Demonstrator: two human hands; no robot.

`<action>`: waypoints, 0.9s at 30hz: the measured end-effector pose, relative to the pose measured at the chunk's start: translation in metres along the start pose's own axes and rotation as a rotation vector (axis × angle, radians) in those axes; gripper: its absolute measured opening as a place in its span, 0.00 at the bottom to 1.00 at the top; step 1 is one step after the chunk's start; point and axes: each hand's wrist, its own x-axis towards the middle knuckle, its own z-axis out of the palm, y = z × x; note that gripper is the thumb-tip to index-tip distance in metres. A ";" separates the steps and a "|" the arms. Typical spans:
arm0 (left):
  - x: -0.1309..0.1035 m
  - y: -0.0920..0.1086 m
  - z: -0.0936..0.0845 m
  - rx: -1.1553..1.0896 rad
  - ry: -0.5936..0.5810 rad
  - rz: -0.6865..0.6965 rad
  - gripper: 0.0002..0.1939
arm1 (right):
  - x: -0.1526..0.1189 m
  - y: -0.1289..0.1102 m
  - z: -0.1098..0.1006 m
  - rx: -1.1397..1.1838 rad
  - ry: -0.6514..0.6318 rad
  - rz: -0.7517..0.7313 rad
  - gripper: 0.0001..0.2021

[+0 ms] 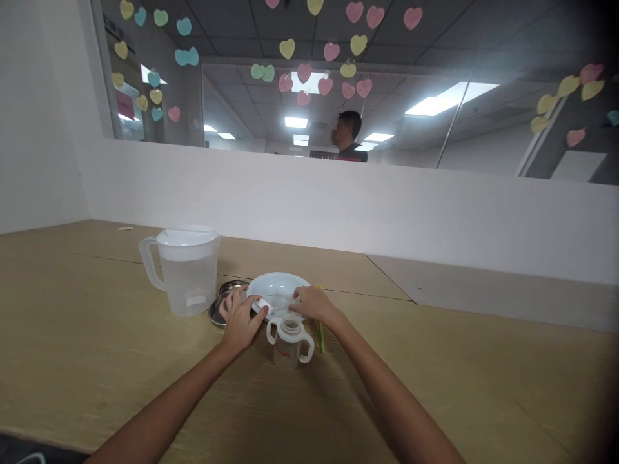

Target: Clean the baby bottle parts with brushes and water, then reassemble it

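My left hand (240, 317) is at the left front rim of a pale blue-white bowl (278, 280), with a small white piece (264, 305) between thumb and fingers. At the bowl's right side, my right hand (312, 303) has its fingers closed over the rim; what they hold, if anything, is too small to make out. Something clear lies inside the bowl. Just in front stands an open, see-through bottle (289, 348) with two white handles, upright and untouched by either hand.
A lidded clear pitcher (189, 277) stands at the left. Beside it, a metal tray (218, 312) is partly behind my left hand. A yellow-green brush-like stick (321, 338) lies by my right wrist. Behind the table (120, 341) is a white wall with a window; a person (349, 136) shows through it.
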 end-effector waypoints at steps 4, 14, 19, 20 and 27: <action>0.000 0.000 -0.001 0.053 0.024 0.054 0.11 | -0.016 -0.011 -0.022 0.048 0.083 -0.002 0.17; 0.015 -0.014 -0.021 0.018 0.346 0.083 0.21 | -0.049 -0.023 -0.047 0.108 -0.214 -0.307 0.31; 0.036 -0.064 -0.050 -0.084 0.852 -0.191 0.26 | -0.046 -0.020 -0.044 0.139 -0.202 -0.320 0.30; 0.039 -0.079 -0.054 -0.082 0.908 -0.273 0.25 | -0.046 -0.020 -0.044 0.139 -0.199 -0.324 0.30; 0.051 -0.163 -0.046 -0.483 0.747 -0.815 0.18 | -0.047 -0.019 -0.048 0.143 -0.196 -0.306 0.35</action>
